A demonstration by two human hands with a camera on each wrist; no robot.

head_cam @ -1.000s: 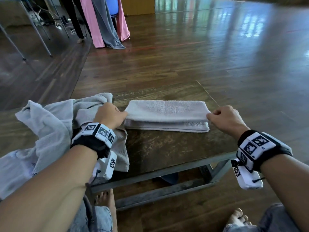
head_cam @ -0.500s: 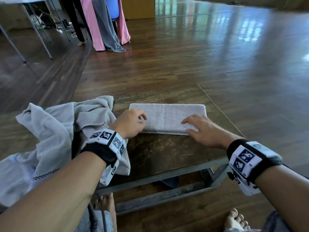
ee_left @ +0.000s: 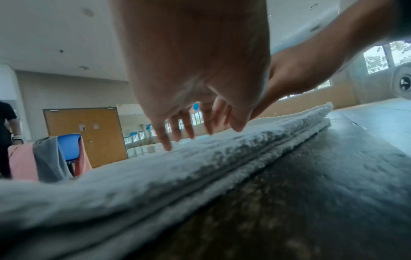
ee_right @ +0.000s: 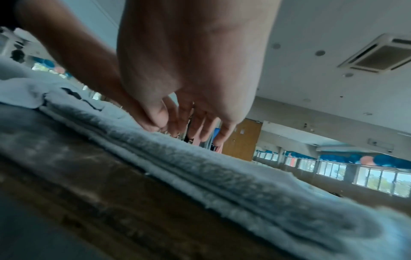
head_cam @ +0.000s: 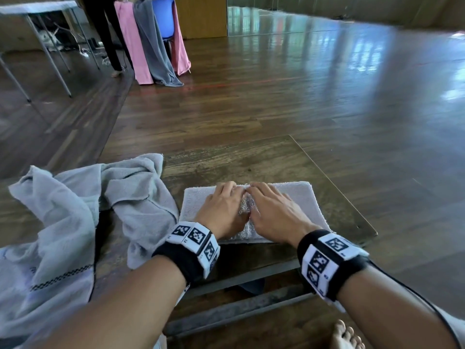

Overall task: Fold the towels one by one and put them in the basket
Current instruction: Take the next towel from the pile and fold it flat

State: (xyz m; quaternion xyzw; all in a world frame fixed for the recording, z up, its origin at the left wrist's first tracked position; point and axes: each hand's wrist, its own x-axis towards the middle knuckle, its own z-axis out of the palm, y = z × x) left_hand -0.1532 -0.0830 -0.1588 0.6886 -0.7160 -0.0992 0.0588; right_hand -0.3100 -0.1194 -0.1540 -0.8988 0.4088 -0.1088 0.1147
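Left hand and right hand lie flat, fingers straight, side by side on the folded towel at lower centre of the frame — no basket in view. Uneven sliding could skew the stacked layers — or snag the crumpled towels at left.

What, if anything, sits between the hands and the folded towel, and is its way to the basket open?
Nothing lies between them: left hand and right hand rest flat on the folded towel, fingers straight. No basket shows in any view, so that path cannot be judged.
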